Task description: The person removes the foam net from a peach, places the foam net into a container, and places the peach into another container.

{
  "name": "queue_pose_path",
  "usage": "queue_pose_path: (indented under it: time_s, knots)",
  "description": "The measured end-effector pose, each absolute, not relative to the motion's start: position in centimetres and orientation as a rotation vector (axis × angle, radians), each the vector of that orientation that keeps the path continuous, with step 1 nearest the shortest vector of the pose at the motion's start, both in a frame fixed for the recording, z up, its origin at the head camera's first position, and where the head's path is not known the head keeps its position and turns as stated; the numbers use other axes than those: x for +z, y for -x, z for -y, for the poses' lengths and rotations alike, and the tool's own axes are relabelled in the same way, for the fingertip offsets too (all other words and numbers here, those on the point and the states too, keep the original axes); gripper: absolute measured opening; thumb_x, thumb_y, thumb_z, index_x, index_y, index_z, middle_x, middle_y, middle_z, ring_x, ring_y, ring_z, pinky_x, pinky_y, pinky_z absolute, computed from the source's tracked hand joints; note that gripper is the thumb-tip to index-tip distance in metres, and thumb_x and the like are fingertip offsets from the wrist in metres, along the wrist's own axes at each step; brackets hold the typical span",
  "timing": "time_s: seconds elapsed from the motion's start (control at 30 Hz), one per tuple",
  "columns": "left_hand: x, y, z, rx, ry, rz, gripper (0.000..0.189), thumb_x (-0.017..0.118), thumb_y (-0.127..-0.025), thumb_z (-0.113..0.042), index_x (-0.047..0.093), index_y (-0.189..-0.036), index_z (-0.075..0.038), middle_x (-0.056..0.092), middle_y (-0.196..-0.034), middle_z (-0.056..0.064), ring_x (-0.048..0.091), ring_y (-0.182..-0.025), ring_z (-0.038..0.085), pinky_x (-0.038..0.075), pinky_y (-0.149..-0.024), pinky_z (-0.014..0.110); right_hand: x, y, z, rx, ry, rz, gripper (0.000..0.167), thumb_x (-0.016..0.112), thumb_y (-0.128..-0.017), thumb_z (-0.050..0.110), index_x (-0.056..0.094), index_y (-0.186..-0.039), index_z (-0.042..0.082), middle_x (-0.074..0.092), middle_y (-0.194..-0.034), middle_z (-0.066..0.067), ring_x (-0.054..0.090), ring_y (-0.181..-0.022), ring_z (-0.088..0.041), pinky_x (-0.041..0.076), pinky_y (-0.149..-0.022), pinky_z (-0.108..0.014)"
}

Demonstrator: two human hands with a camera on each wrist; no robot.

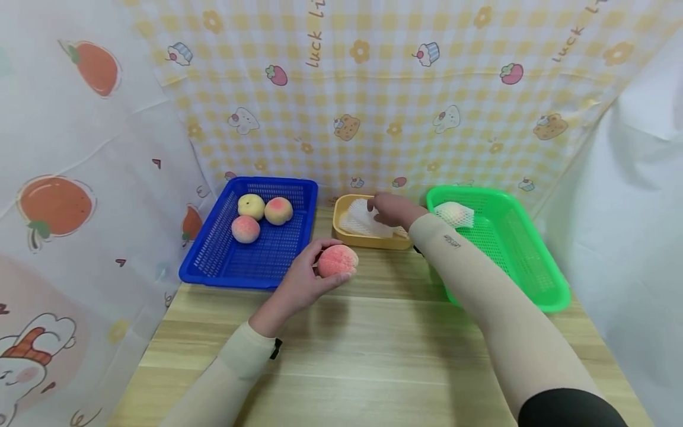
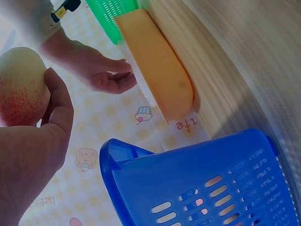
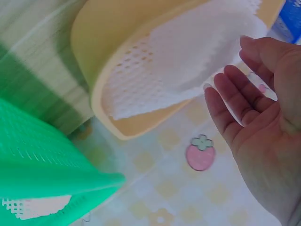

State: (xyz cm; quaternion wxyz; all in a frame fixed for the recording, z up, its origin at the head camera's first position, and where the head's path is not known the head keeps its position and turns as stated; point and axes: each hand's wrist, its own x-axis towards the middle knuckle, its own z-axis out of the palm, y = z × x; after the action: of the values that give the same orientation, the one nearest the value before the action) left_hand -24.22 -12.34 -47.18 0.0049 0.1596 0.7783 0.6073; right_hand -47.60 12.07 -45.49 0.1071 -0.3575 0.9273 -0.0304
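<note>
My left hand (image 1: pixel 304 276) grips a pink peach (image 1: pixel 338 261) above the table, thumb below it and fingers around its far side. In the left wrist view the peach (image 2: pixel 22 89) shows a pale yellow top and a red-flecked lower part. My right hand (image 1: pixel 393 209) is over a yellow box (image 1: pixel 368 241) holding white foam fruit nets (image 1: pixel 363 218). Seen from the right wrist, that hand (image 3: pixel 256 103) has loosely bent fingers, thumb apart from them, tips close to the nets (image 3: pixel 188 52). Nothing shows between thumb and fingers.
On the left, a blue basket (image 1: pixel 267 261) holds three peaches (image 1: pixel 246 229). To the right stands a green basket (image 1: pixel 544 279) with one netted peach (image 1: pixel 453 214) in its back left corner; my right forearm crosses its near left side. A patterned cloth (image 1: pixel 347 89) hangs behind the table (image 1: pixel 373 356).
</note>
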Motion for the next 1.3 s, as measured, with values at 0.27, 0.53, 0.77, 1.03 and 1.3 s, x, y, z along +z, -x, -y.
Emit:
queue_pose_path:
  time_s: [0.27, 0.53, 0.77, 1.03, 1.3]
  knots:
    - [-47.2, 24.3, 12.2, 1.915, -0.511, -2.426, 0.067, 0.091, -0.093, -0.021, 0.058, -0.151, -0.009, 0.063, -0.141, 0.008, 0.068, -0.12, 0.026, 0.062, -0.097, 0.043, -43.7, 46.1, -13.0, -0.21, 1.088, -2.789, 0.03, 0.066, -0.108, 0.005, 0.07, -0.136, -0.004, 0.065, -0.128, -0.023, 0.067, -0.117, -0.039, 0.056, -0.105, -0.052]
    - [-47.1, 24.3, 12.5, 1.891, -0.479, -2.452, 0.066, 0.091, -0.093, -0.026, 0.06, -0.15, -0.015, 0.063, -0.141, 0.007, 0.067, -0.119, 0.027, 0.062, -0.095, 0.041, -40.9, 42.3, -15.1, -0.296, 1.066, -2.846, 0.032, 0.068, -0.111, 0.018, 0.067, -0.134, -0.003, 0.066, -0.128, -0.021, 0.069, -0.117, -0.037, 0.056, -0.102, -0.053]
    - [-47.0, 24.4, 12.6, 1.893, -0.478, -2.443, 0.068, 0.092, -0.093, -0.024, 0.058, -0.152, -0.013, 0.062, -0.142, 0.008, 0.067, -0.122, 0.026, 0.062, -0.097, 0.041, -39.1, 37.7, -16.6, -0.471, 1.049, -2.855, 0.035, 0.073, -0.109, 0.022, 0.068, -0.135, -0.001, 0.066, -0.134, -0.021, 0.066, -0.123, -0.039, 0.055, -0.105, -0.054]
    - [-47.2, 24.6, 12.3, 1.894, -0.502, -2.443, 0.064, 0.092, -0.093, -0.022, 0.06, -0.148, -0.018, 0.063, -0.141, 0.009, 0.067, -0.122, 0.027, 0.062, -0.097, 0.043, -39.0, 33.7, -18.1, -0.701, 1.008, -2.869, 0.029, 0.073, -0.109, 0.023, 0.069, -0.129, 0.002, 0.067, -0.126, -0.016, 0.066, -0.119, -0.038, 0.056, -0.102, -0.053]
    - [-47.1, 24.7, 11.9, 1.905, -0.535, -2.418, 0.065, 0.091, -0.094, -0.023, 0.059, -0.15, -0.014, 0.062, -0.142, 0.009, 0.067, -0.123, 0.028, 0.062, -0.098, 0.043, -40.2, 31.1, -19.3, -0.934, 0.96, -2.88, 0.016, 0.076, -0.107, 0.019, 0.071, -0.119, 0.01, 0.071, -0.118, -0.005, 0.068, -0.112, -0.03, 0.059, -0.097, -0.052]
